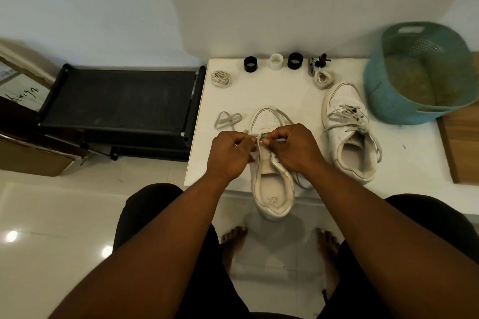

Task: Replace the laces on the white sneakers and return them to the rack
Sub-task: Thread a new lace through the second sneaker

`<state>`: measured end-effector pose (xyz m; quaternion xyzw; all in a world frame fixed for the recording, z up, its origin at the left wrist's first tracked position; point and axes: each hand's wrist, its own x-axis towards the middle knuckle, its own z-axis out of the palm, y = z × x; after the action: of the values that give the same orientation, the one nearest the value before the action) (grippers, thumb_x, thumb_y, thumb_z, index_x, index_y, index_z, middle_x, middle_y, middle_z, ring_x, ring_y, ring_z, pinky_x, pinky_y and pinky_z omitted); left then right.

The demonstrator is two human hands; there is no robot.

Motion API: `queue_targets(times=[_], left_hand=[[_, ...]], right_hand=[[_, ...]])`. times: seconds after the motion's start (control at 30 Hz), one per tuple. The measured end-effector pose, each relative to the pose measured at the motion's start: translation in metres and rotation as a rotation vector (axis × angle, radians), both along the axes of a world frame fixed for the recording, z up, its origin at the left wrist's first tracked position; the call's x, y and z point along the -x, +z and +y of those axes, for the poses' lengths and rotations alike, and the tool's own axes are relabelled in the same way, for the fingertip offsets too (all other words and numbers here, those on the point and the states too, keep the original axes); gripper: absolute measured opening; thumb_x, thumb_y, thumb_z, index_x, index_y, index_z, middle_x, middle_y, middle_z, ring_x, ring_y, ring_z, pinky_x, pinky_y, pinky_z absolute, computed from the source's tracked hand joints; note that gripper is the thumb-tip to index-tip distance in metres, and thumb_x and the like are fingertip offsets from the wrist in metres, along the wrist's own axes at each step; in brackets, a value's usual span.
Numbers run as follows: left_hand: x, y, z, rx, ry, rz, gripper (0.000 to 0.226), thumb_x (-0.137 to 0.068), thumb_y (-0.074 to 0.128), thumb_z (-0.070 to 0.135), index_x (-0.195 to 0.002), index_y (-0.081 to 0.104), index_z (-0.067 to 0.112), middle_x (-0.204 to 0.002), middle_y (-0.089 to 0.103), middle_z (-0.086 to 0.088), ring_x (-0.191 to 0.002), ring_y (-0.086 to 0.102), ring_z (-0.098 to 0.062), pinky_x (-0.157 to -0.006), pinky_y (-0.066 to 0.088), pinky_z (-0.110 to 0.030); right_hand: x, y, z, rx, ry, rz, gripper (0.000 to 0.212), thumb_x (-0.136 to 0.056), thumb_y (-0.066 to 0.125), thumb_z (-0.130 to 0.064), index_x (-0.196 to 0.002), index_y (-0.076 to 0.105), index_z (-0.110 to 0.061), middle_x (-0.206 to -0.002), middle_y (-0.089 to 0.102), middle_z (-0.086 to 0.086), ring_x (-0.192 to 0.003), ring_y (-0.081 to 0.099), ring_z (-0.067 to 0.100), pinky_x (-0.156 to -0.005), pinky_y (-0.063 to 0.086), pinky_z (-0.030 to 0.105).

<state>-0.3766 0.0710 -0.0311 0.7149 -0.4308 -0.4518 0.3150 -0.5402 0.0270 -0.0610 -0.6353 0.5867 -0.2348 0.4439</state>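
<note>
Head view: near sneaker [269, 163] sits toe-away at the front edge of the white table [285, 90], heel overhanging; left hand [229, 154] and right hand [293, 149] are both curled over its eyelet area, fingertips pinching a beige lace [281, 115] that loops past the toe. Second sneaker [348, 132] lies just to the right, loosely laced, beside a teal basket [388, 96]. Loose lace [228, 119] left of the near shoe, two coiled laces [220, 78] and three rings [275, 61] at the table's far edge, black rack [119, 101] on the floor to the left.
</note>
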Motion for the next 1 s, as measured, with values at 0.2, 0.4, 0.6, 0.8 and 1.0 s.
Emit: queue_targets(times=[0.2, 0.4, 0.6, 0.8, 1.0], left_hand=[[-0.002, -0.002, 0.001, -0.049, 0.100, 0.189, 0.018, -0.094, 0.059, -0.003, -0.094, 0.078, 0.000, -0.074, 0.072, -0.012, -0.056, 0.064, -0.018, -0.058, 0.055, -0.026], [-0.003, -0.012, 0.003, -0.025, 0.100, 0.246, 0.012, -0.094, 0.067, 0.002, -0.096, 0.079, 0.005, -0.080, 0.076, -0.011, -0.066, 0.067, -0.017, -0.073, 0.062, -0.030], [-0.003, -0.021, -0.001, 0.123, 0.023, 0.007, 0.015, -0.099, 0.068, 0.023, -0.091, 0.071, 0.011, -0.081, 0.072, -0.002, -0.065, 0.069, -0.018, -0.066, 0.060, -0.035], [-0.009, 0.009, -0.010, 0.184, 0.307, 0.519, 0.022, -0.111, 0.039, 0.025, -0.105, 0.053, 0.010, -0.080, 0.072, -0.006, -0.081, 0.072, -0.022, -0.084, 0.061, -0.036], [-0.027, 0.026, -0.006, 0.347, 0.129, 0.118, 0.014, -0.102, 0.061, 0.030, -0.095, 0.059, 0.018, -0.069, 0.054, 0.006, -0.056, 0.049, 0.001, -0.063, 0.048, -0.022]], right_hand=[[-0.004, 0.002, 0.003, 0.030, 0.055, 0.105, 0.005, -0.089, 0.076, -0.027, -0.089, 0.080, -0.025, -0.084, 0.075, -0.010, -0.083, 0.067, 0.008, -0.083, 0.054, 0.032], [-0.007, 0.001, 0.006, 0.064, 0.025, 0.168, 0.010, -0.092, 0.072, -0.032, -0.091, 0.080, -0.025, -0.093, 0.077, -0.005, -0.091, 0.069, 0.014, -0.086, 0.054, 0.037], [0.005, 0.013, 0.003, 0.067, 0.210, 0.174, 0.018, -0.090, 0.068, -0.029, -0.104, 0.079, -0.029, -0.102, 0.076, -0.012, -0.096, 0.068, 0.007, -0.090, 0.054, 0.032], [0.017, 0.022, 0.022, 0.207, 0.128, 0.201, 0.066, -0.073, 0.085, -0.043, -0.129, 0.058, -0.022, -0.116, 0.059, 0.000, -0.108, 0.056, 0.016, -0.095, 0.046, 0.033], [0.006, 0.018, 0.047, 0.158, -0.109, 0.243, 0.093, -0.069, 0.079, -0.046, -0.148, 0.033, -0.030, -0.135, 0.048, 0.005, -0.126, 0.043, 0.029, -0.101, 0.043, 0.043]])
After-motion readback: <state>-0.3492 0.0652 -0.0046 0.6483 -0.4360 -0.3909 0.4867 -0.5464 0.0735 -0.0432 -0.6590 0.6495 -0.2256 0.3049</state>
